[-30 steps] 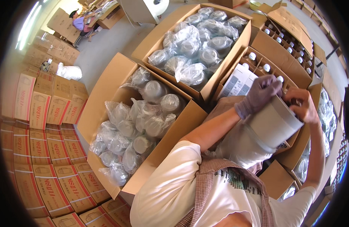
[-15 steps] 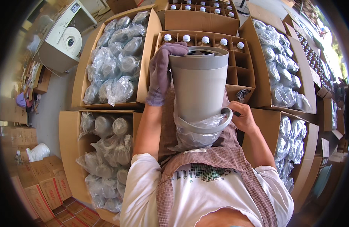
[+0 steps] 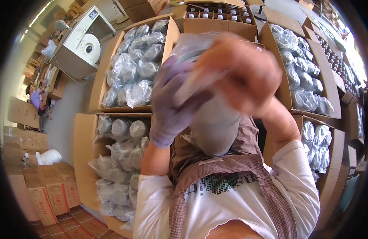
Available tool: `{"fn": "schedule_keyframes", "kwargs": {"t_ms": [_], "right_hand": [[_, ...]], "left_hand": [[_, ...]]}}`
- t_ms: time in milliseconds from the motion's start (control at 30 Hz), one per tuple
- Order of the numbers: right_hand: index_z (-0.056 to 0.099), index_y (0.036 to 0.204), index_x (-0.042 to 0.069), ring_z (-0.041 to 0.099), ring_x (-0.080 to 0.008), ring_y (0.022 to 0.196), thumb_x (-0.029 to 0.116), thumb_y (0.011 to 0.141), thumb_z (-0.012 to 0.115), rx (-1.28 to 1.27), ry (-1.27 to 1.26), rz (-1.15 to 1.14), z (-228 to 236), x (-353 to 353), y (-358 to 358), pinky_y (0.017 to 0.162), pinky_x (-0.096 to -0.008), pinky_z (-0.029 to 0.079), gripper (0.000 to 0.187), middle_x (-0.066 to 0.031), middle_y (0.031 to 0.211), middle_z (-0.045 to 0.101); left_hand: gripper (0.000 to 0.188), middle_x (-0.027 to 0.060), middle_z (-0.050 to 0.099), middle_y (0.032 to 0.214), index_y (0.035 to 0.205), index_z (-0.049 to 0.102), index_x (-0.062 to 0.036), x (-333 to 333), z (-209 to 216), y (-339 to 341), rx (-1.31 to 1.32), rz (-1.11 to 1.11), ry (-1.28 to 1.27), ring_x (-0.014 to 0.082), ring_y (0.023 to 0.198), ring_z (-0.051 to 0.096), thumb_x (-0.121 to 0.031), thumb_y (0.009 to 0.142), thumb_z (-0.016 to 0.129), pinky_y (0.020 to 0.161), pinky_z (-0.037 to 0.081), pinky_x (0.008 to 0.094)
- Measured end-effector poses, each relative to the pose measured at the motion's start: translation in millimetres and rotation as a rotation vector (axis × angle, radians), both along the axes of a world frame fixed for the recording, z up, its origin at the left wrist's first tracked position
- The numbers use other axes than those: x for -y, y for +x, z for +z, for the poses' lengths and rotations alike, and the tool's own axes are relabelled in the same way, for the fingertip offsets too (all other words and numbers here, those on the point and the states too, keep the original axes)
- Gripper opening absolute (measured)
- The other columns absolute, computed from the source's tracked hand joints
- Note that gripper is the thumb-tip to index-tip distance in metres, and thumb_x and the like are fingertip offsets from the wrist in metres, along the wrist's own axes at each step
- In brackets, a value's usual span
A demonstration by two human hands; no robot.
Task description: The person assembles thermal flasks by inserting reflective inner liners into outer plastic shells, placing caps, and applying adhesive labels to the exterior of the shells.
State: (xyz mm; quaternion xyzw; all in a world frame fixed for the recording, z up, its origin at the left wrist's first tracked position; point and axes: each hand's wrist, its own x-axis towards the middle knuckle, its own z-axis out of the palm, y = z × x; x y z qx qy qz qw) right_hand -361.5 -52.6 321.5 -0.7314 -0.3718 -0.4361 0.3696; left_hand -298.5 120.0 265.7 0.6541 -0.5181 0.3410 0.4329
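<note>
- While straight edges bend toward the rim of the view, the biggest things are the open brown cardboard cartons packed with plastic-wrapped grey containers: one at upper left (image 3: 97, 85), one at lower left (image 3: 81, 159), one at upper right (image 3: 281, 85) and one at lower right (image 3: 336, 159).
- Beyond them at the top stands a brown cardboard carton with divider cells holding white-capped bottles (image 3: 200, 24).
- At upper left, beside the cartons, sits a boxy off-white machine with a round dial on its side (image 3: 82, 42).
- Along the lower left edge lie flat stacks of printed red-and-tan cardboard boxes (image 3: 52, 191), with a small white bag (image 3: 48, 156) near them.
- Close under the camera, in front of the chest and brown checked apron (image 3: 232, 171), is the tall grey plastic cylinder-shaped container (image 3: 214, 127), raised and tilted toward the head, its top end wrapped in a clear plastic bag (image 3: 192, 47).
- On its left flank, the left hand in a purple knit glove (image 3: 172, 105) is curled around the container, fingers pressed into the bag.
- At the container's upper end, the bare right hand (image 3: 242, 71) is blurred; it is clenched over the bag and container top.
- Far off at the left edge a seated person in a purple top (image 3: 34, 98) shows, very small.
</note>
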Motion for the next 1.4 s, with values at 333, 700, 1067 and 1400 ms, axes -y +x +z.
{"fn": "schedule_keyframes", "kwargs": {"t_ms": [333, 700, 1067, 1400], "right_hand": [[0.069, 0.116, 0.002, 0.068, -0.0172, 0.094, 0.03, 0.096, 0.069, -0.977, 0.271, 0.01, -130.7, 19.2, 37.7, 0.083, -0.0342, 0.056, 0.034, -0.0082, 0.102, 0.071], [0.074, 0.091, 0.0, 0.066, -0.0306, 0.094, 0.027, 0.087, 0.077, -0.65, -0.168, 0.635, -52.0, -115.3, 99.4, 0.083, -0.042, 0.052, 0.027, -0.0159, 0.093, 0.07], [0.072, 0.107, 0.0, 0.068, -0.0197, 0.099, 0.005, 0.09, 0.069, -0.6, 0.228, 0.351, -37.5, -85.2, 65.9, 0.09, -0.0306, 0.051, 0.018, -0.0108, 0.103, 0.072], [0.056, 0.13, 0.006, 0.069, -0.0403, 0.103, -0.002, 0.081, 0.07, -0.894, -0.328, 0.068, -238.1, 71.2, -79.0, 0.087, -0.0434, 0.058, 0.052, -0.0229, 0.119, 0.067]], "left_hand": [[0.045, 0.0085, 0.064, 0.099, 0.109, 0.058, -0.0016, -83.7, -71.7, -6.8, -0.886, 0.112, -0.515, 0.0249, 0.091, 0.063, -0.036, 0.086, 0.073, 0.083, 0.053, 0.0388], [0.042, 0.0092, 0.064, 0.108, 0.124, 0.053, 0.0005, -115.5, -80.7, 18.6, -1.134, 0.118, -0.84, 0.0215, 0.094, 0.063, -0.019, 0.091, 0.068, 0.083, 0.053, 0.0369], [0.031, 0.0121, 0.071, 0.091, 0.115, 0.064, 0.0017, -111.2, -47.4, -22.8, -0.66, 0.587, -0.087, 0.0219, 0.08, 0.069, -0.013, 0.09, 0.073, 0.073, 0.054, 0.0335], [0.049, 0.0123, 0.068, 0.12, 0.124, 0.063, 0.0061, -158.4, -196.0, 40.4, -1.261, 0.666, -0.942, 0.0191, 0.106, 0.063, -0.035, 0.097, 0.068, 0.093, 0.05, 0.0331]]}}
